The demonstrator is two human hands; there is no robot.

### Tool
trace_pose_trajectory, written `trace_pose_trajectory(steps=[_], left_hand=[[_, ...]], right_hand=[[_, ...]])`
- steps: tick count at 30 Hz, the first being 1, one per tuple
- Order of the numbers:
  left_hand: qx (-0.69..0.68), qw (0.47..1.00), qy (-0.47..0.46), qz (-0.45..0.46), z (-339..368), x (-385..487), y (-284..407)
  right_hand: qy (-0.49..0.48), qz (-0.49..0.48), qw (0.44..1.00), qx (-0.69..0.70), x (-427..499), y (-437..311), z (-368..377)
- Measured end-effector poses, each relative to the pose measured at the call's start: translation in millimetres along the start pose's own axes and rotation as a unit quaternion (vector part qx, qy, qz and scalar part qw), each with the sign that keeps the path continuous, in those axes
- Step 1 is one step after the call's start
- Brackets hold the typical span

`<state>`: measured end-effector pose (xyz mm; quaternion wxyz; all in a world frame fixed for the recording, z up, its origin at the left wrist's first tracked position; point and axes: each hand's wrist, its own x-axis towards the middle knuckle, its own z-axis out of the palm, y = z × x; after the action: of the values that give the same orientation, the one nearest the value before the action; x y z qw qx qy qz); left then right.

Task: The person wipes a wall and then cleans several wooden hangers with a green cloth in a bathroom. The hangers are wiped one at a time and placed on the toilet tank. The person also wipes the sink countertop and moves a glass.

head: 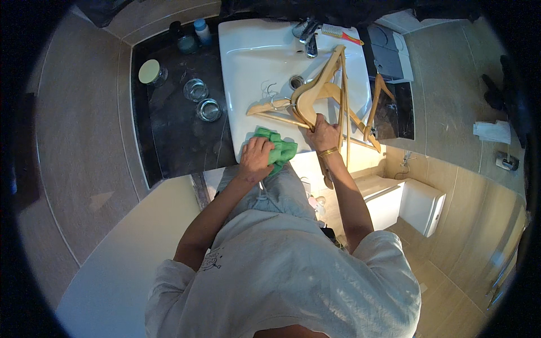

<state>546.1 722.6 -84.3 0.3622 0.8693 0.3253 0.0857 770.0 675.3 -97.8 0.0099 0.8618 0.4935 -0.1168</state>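
My left hand (255,158) is closed on a bunched green cloth (282,151) at the near edge of a white sink (243,76). To its right, my right hand (325,134) grips several wooden hangers (310,95) held together, their shoulders spread over the basin and their bars reaching past the near rim. A metal hanger hook (271,91) shows left of the drain. One more wooden hanger (374,105) rests at the sink's right side, partly over the black counter. The fingers of my right hand are partly hidden by the wood.
On the black counter (177,139) at left stand two glasses (209,110), a jar with a pale lid (149,72) and bottles (203,31). A faucet (310,38) and a red-handled brush (342,34) are at the sink's back. Grey boxes (383,53) stand right.
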Motion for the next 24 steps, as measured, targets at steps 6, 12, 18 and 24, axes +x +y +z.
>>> trace_pose_trajectory(steps=[6, 12, 18, 24], left_hand=[[0.007, 1.0, -0.001, 0.001, 0.8, 0.7, -0.5], [0.0, 1.0, 0.0, 0.002, 2.7, 1.9, -3.1], [-0.035, 0.999, 0.012, -0.004, 5.6, 5.8, -10.7], [-0.069, 0.998, 0.0, 0.0, 11.3, 10.2, -12.4]], right_hand=[[0.04, -0.047, 0.998, 0.012, -11.7, 28.5, 0.1], [0.06, -0.06, 0.996, 0.015, -14.0, 35.6, 4.9], [0.077, -0.067, 0.994, 0.03, -12.0, 33.1, 9.3], [0.081, -0.038, 0.996, 0.013, -7.1, 18.5, 8.3]])
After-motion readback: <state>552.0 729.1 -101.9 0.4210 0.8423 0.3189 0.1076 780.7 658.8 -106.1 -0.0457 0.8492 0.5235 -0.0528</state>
